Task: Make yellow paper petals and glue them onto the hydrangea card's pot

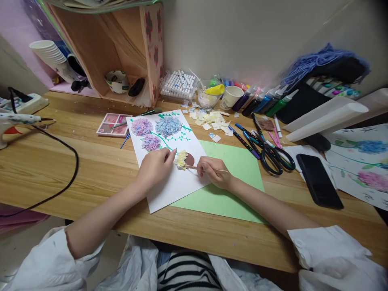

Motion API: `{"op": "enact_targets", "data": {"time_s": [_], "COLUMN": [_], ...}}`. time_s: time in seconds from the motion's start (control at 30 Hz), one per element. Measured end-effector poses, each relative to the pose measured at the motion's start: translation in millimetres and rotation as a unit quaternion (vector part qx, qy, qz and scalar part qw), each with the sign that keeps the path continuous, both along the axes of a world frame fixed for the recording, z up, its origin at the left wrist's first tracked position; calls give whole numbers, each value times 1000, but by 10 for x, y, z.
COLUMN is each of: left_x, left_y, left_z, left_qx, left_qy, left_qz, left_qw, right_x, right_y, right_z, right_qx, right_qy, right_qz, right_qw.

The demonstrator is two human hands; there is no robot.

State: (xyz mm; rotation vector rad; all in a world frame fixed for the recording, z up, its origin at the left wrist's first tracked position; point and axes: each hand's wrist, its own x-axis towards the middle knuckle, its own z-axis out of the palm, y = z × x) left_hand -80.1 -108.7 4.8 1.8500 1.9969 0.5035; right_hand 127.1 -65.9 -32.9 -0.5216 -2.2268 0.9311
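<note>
A white sheet of paper carries pink and blue flower clusters with green stems. Lower on it, yellow paper petals sit along the left side of a brown round patch. My right hand is closed on a thin wooden stick, whose tip reaches the patch beside the petals. Left of the petals, my left hand rests on the sheet with its fingers curled in; its fingertips are mostly hidden, and whether they hold anything does not show.
A green sheet lies under the white one. Beyond are loose pale yellow paper pieces, markers and a paper cup. Black scissors and a phone lie right; a glue gun with its cord stands left.
</note>
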Motion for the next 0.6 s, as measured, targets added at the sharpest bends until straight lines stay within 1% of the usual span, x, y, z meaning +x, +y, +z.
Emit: {"op": "enact_targets", "data": {"time_s": [0.13,0.2,0.27,0.33,0.4,0.47,0.53,0.6], "left_x": [-63,-82,-90,-91,-88,-86,-89,-96], "left_y": [70,98,117,129,135,138,138,136], "left_z": [-32,-59,-84,-105,-119,-127,-131,-131], "left_qx": [10,9,6,5,5,5,6,10], "left_qy": [11,10,13,17,21,26,29,24], "left_qz": [23,26,22,16,11,12,12,11], "left_qw": [1000,1000,1000,1000,1000,1000,999,1000], "right_x": [-123,-235,-350,-439,-477,-457,-385,-277], "right_y": [35,42,40,33,26,17,10,23], "right_z": [144,233,301,344,372,388,393,390], "right_qx": [4,36,86,107,70,-9,-96,-158], "right_qy": [-46,-88,-125,-148,-158,-137,-80,-7], "right_qz": [-1,2,1,-6,-20,-41,-68,-97], "right_qw": [999,995,988,983,985,990,990,983]}}
